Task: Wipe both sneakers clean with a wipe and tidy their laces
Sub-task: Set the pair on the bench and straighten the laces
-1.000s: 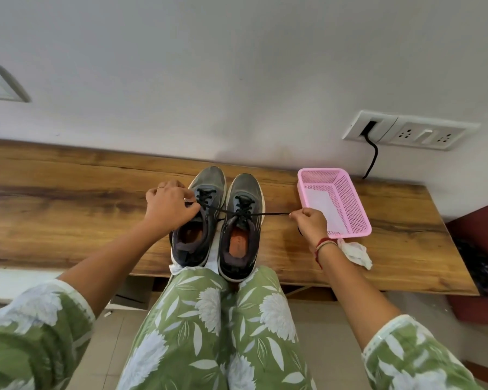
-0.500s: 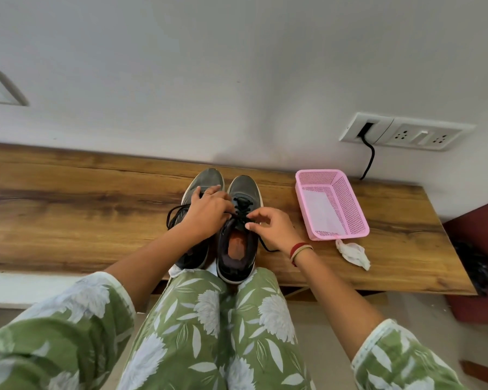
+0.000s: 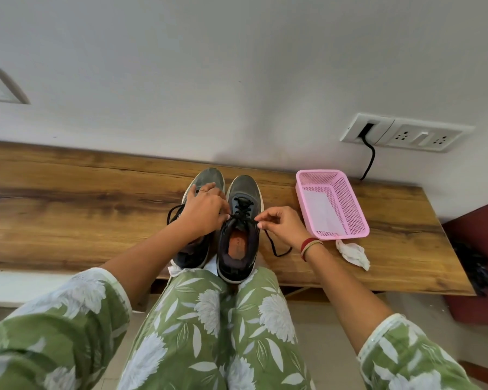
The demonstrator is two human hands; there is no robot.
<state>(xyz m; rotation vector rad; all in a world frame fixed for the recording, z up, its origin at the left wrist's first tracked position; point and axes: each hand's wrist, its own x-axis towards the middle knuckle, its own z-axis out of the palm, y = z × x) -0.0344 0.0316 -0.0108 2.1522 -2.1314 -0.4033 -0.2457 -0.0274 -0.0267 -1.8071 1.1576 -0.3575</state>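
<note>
Two dark grey sneakers stand side by side on the wooden shelf (image 3: pixel 68 204), toes to the wall. My left hand (image 3: pixel 204 211) lies over the left sneaker (image 3: pixel 209 178) and pinches the black lace at the left edge of the right sneaker (image 3: pixel 241 243). My right hand (image 3: pixel 282 225) pinches the other lace end (image 3: pixel 273 246) at that shoe's right edge; the slack hangs in a loop onto the shelf. Black lace of the left shoe trails out to its left. A crumpled white wipe (image 3: pixel 352 253) lies right of my right wrist.
A pink mesh basket (image 3: pixel 350 204) with a white sheet inside stands right of the shoes. A wall socket panel (image 3: pixel 406 133) with a black cable sits above it. My knees in green floral fabric press against the shelf's front edge under the shoes.
A second ago both hands held the lace stretched wide across the shoes. They came together over the right sneaker, and the lace's right end now hangs slack.
</note>
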